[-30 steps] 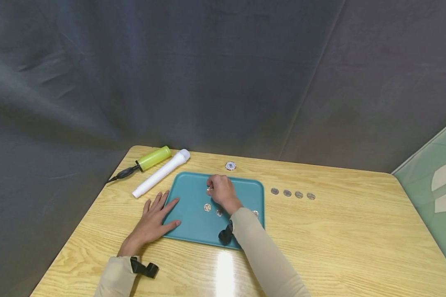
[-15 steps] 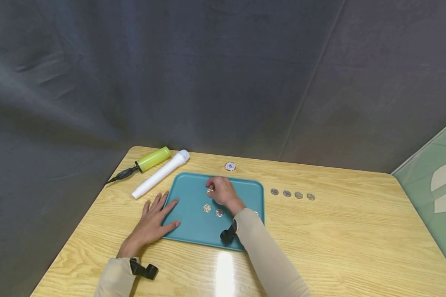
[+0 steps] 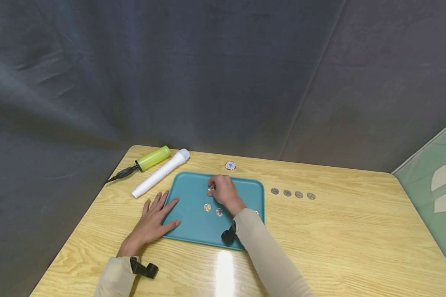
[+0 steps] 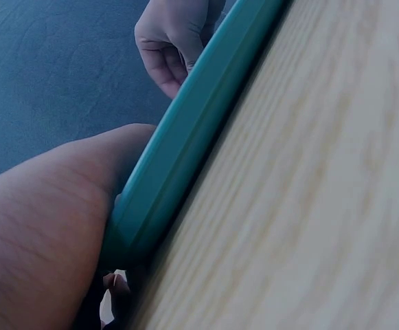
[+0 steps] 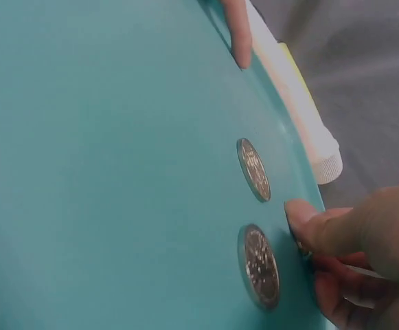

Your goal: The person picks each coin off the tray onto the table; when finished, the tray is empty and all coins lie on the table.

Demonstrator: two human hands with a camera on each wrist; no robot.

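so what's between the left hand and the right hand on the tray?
Head view: between the left hand, resting on the teal tray's left edge, and the right hand, pinching a coin, lies bare tray floor. Two loose coins sit just nearer the camera.

I am pinching a coin (image 3: 209, 189) in my right hand (image 3: 223, 190) over the far part of the teal tray (image 3: 187, 222), while my left hand (image 3: 152, 220) is lying flat on the tray's left edge. Two coins (image 3: 207, 207) are lying near the tray's middle, and four more (image 3: 292, 194) are sitting in a row on the table (image 3: 357, 239), right of the tray.
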